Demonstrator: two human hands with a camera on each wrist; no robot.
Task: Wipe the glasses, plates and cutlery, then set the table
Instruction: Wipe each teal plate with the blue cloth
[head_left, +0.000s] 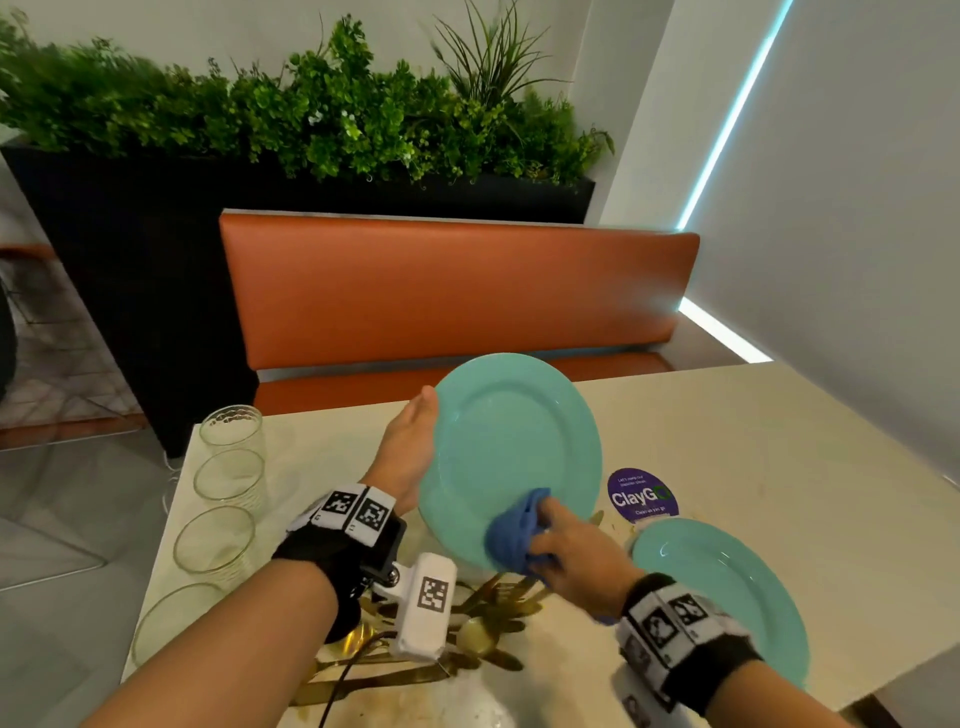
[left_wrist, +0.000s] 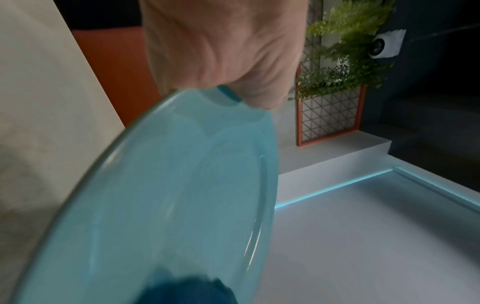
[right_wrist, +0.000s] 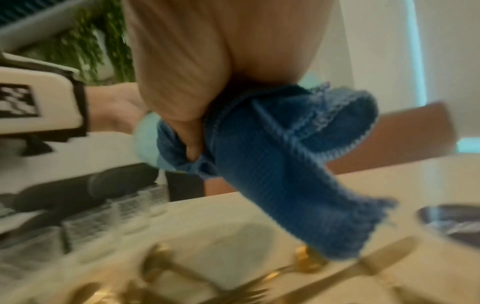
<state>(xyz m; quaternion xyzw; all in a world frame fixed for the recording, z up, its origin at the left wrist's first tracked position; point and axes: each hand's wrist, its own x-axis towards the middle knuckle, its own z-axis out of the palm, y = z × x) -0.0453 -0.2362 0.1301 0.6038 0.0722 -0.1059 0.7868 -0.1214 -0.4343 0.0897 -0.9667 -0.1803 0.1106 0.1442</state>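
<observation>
A turquoise plate (head_left: 511, 447) (left_wrist: 166, 197) is held up tilted above the table, its face towards me. My left hand (head_left: 410, 447) (left_wrist: 228, 53) grips its left rim, fingers hidden behind it. My right hand (head_left: 561, 551) (right_wrist: 207, 67) pinches a bunched blue cloth (head_left: 514, 535) (right_wrist: 285, 160) against the plate's lower rim. A second turquoise plate (head_left: 727, 587) lies on the table at the right. Gold cutlery (head_left: 488, 608) (right_wrist: 311, 273) lies in a loose pile under my hands. Several clear glasses (head_left: 228, 478) stand in a row along the left table edge.
The beige table (head_left: 753, 441) carries a round purple sticker (head_left: 643, 493) beside the lying plate. An orange bench (head_left: 457, 291) runs behind the table, backed by a black planter (head_left: 130, 249) with greenery. A white wall closes the right side.
</observation>
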